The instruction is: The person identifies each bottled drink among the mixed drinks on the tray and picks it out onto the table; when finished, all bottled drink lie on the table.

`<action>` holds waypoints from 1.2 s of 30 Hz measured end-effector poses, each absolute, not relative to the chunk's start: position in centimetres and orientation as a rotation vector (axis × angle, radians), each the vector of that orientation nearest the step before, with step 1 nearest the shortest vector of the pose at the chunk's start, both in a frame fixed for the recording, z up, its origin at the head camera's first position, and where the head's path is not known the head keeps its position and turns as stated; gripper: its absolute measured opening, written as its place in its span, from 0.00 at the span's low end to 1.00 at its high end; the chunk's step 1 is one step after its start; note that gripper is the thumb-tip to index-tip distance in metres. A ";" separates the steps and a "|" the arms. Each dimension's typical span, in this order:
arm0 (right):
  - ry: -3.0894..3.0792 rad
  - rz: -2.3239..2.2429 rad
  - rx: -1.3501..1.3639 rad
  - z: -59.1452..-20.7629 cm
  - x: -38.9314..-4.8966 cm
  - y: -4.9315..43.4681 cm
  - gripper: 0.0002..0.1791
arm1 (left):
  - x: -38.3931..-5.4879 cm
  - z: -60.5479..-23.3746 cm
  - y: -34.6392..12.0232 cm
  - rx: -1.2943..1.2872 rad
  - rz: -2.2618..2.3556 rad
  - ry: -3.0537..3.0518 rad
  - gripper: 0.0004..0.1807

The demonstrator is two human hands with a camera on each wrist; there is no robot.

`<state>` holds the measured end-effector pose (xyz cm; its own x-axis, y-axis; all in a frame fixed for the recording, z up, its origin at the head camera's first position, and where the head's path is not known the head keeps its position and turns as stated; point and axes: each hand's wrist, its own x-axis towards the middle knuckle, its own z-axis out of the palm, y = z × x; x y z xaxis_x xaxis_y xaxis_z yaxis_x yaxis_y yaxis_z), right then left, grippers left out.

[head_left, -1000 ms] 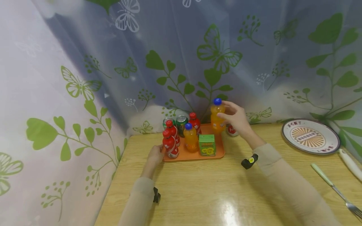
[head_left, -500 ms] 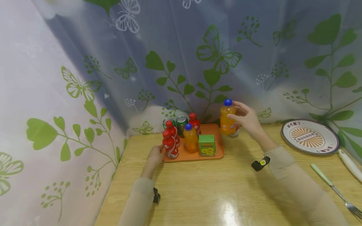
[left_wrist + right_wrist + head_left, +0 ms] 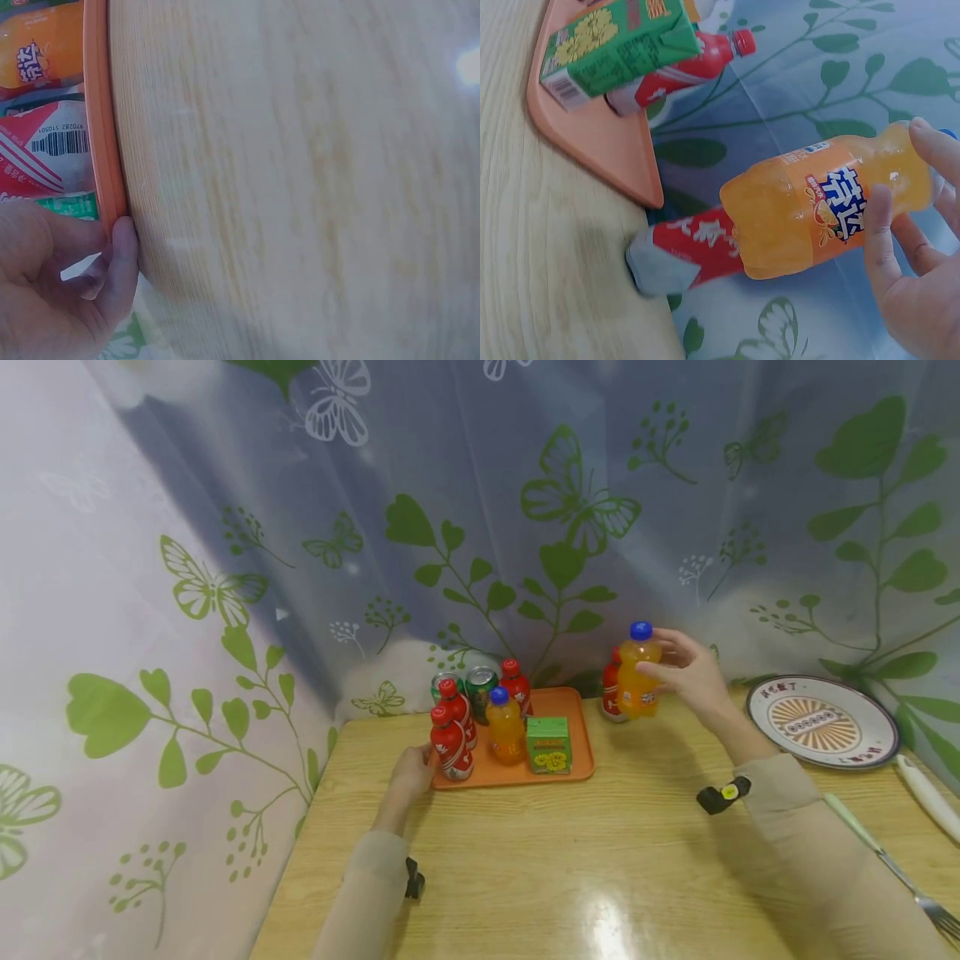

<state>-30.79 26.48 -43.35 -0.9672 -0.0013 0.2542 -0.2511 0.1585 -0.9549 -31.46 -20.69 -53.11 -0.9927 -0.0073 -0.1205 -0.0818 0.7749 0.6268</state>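
Observation:
My right hand grips an orange soda bottle with a blue cap, held upright in the air to the right of the orange tray. Behind it a red bottle stands on the table, partly hidden; in the right wrist view the soda bottle overlaps it. At the tray's front left corner, my left hand pinches the rim between thumb and fingers. On the tray stand several red bottles, another orange soda bottle, a green drink carton and two green cans.
On the right of the wooden table lie a round patterned plate, a fork with a pale green handle, and a white handle cut off by the frame. A printed curtain hangs behind the table.
My right hand has carried the orange soda bottle rightward, from over the tray's back right corner to beyond its edge. More of the red bottle behind it shows. My left hand stays put.

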 end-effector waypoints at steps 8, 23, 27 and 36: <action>-2.293 1.848 0.158 -44.2 -30.8 28.5 0.36 | -31.2 -52.6 -20.9 -0.044 1.049 2.835 0.29; -2.350 1.794 0.041 -46.4 -32.3 29.9 0.40 | -31.5 -52.9 -21.1 -0.050 1.036 2.842 0.29; -2.339 1.801 0.022 -47.0 -32.5 30.0 0.40 | -31.5 -52.9 -21.1 -0.046 1.035 2.845 0.30; -2.339 1.792 -0.018 -48.3 -33.3 30.3 0.40 | -31.4 -53.0 -21.1 -0.056 1.059 2.819 0.33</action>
<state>-33.33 30.29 -48.28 -0.9809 0.1273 0.1468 -0.1086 0.2669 -0.9576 -31.39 -21.10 -52.96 -0.9909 0.0111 -0.1340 -0.0799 0.7529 0.6532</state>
